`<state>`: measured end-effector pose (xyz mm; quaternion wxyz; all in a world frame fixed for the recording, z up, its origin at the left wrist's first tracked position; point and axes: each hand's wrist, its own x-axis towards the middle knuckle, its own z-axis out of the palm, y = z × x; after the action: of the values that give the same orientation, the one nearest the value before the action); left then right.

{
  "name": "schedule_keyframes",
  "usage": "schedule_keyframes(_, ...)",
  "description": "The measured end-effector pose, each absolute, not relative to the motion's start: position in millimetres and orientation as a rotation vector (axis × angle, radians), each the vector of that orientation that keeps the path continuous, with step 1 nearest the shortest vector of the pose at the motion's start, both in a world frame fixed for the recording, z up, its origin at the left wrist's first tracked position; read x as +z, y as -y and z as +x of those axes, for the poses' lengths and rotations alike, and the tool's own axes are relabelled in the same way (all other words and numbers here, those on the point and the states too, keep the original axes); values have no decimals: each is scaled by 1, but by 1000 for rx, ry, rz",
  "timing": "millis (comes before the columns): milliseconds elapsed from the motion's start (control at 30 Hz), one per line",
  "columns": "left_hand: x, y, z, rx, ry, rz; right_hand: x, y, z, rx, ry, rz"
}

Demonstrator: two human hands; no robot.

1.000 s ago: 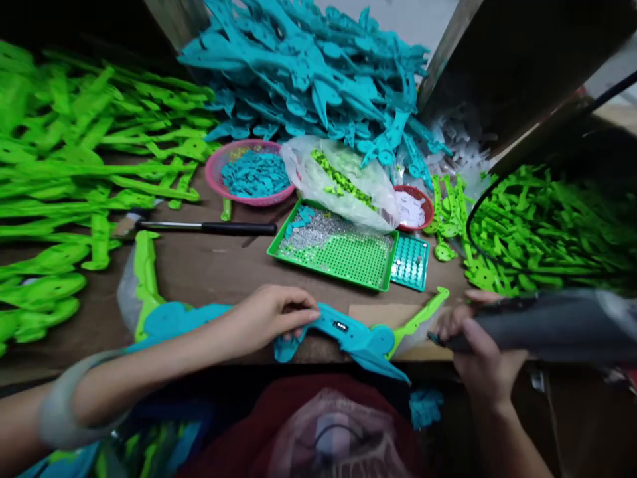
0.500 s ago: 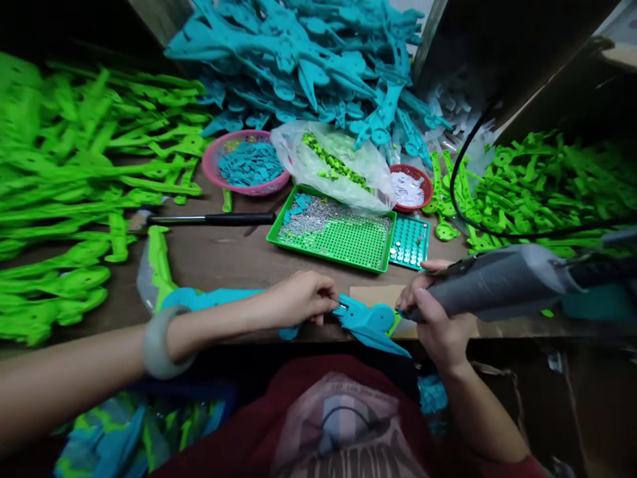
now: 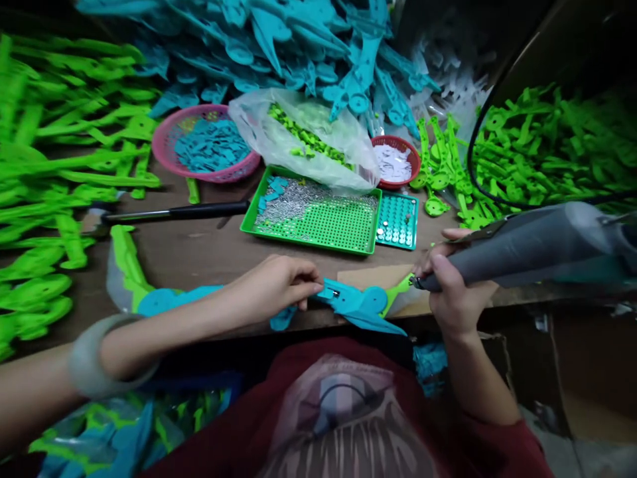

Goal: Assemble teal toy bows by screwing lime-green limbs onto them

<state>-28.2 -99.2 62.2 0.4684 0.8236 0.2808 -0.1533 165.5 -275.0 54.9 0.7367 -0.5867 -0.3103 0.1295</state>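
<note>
Along the table's front edge lies a long blue plastic piece joined to bright green and grey curved ends. A small dark metal bit shows in the slot on top of it. My left hand is closed over the piece just left of that slot, fingertips pinched together; whatever is between them is hidden. In my right hand, fingers are wrapped around a grey electric screwdriver held almost level. Its tip points left, close to the piece's right-hand green end.
A green tray of small metal parts stands behind the piece, beside a teal tray. Further back are a pink basket, a plastic bag and a red basket. A hammer lies at left, amid piles of plastic parts.
My left fingers have drawn slightly left, uncovering the slot with the metal bit. My right hand and the screwdriver have shifted right, away from the blue disc. The camera view has also moved.
</note>
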Motion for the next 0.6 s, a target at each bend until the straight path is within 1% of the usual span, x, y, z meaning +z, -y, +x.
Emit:
schedule_keyframes(167, 57, 109, -24, -396, -706, 2058, 51, 281, 160, 301, 684, -1320)
schedule_keyframes(333, 52, 116, -25, -328, -692, 2041, 50, 281, 158, 311, 680, -1283)
schedule_keyframes(533, 31, 125, -35, 31, -494, 2380, 48, 277, 156, 317, 673, -1343)
schedule_keyframes(600, 24, 128, -38, 91, -444, 2444, 48, 277, 154, 328, 677, -1350)
